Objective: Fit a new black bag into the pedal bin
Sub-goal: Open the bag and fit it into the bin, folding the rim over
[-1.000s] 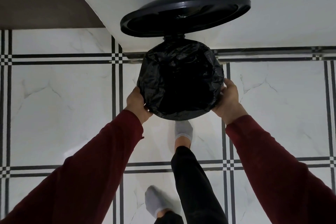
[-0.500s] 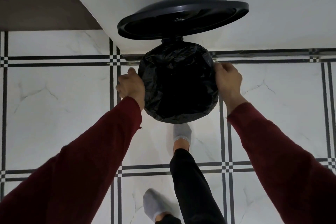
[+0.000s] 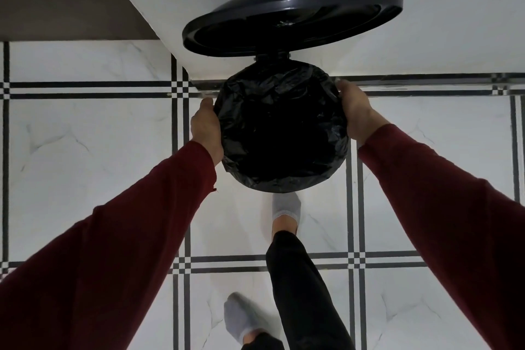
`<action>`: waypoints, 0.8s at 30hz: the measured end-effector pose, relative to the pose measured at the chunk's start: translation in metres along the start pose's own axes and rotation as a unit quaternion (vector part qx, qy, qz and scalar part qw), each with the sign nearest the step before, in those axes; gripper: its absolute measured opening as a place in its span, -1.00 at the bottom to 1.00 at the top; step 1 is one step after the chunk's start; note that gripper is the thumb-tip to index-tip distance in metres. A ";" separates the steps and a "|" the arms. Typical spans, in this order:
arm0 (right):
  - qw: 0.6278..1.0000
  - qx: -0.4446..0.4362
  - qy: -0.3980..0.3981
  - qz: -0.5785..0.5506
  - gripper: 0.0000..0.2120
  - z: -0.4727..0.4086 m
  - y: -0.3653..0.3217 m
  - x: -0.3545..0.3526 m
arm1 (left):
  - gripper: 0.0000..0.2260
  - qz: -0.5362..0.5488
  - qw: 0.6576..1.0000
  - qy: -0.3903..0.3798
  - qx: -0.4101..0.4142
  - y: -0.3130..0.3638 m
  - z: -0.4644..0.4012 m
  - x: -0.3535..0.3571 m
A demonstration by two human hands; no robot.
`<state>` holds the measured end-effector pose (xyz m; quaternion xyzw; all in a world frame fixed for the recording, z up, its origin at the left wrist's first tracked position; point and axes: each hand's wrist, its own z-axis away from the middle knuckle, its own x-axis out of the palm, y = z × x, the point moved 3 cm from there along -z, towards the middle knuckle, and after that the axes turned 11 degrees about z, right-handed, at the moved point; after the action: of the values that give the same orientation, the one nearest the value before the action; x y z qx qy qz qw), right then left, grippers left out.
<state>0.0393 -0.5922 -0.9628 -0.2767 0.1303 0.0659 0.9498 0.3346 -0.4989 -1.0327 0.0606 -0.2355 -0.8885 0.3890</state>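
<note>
Head view: two hands, left hand (image 3: 206, 128), right hand (image 3: 355, 111), fingers clamped on one black bag (image 3: 281, 125).

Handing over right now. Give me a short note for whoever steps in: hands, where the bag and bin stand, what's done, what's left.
Left hand: pressed on the bag-covered rim, left side.
Right hand: same, right side, nearer the hinge.
Black bag: inside the bin, folded over the rim all round that shows.
Lid: up; a socked foot is at the bin's front base, the pedal itself hidden.
Done: bag in and draped.
Left: probably smooth the overhang, release both hands, lift the foot to shut the lid.
</note>
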 end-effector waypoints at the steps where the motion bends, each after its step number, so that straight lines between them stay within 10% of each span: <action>1: 1.000 -0.001 0.004 0.006 -0.75 -0.001 0.001 0.001 | -0.25 0.003 1.000 -0.008 0.004 0.000 0.004 0.002; 7: 0.999 -0.032 0.044 0.001 -0.82 0.011 0.004 -0.012 | -0.42 -0.024 0.995 0.080 0.053 0.016 0.066 0.011; 13: 0.959 -0.054 0.277 -0.008 -0.81 0.067 0.040 -0.024 | -0.46 -0.014 0.971 0.231 0.064 -0.007 0.118 -0.003; 24: 0.969 0.093 0.052 -0.224 -0.49 0.061 0.071 -0.002 | -0.54 0.148 0.982 0.095 -0.067 -0.036 0.119 -0.002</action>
<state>0.0360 -0.4998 -0.9492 -0.2118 0.1199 -0.1758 0.9539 0.2778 -0.4321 -0.9447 0.0833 -0.1438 -0.8253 0.5397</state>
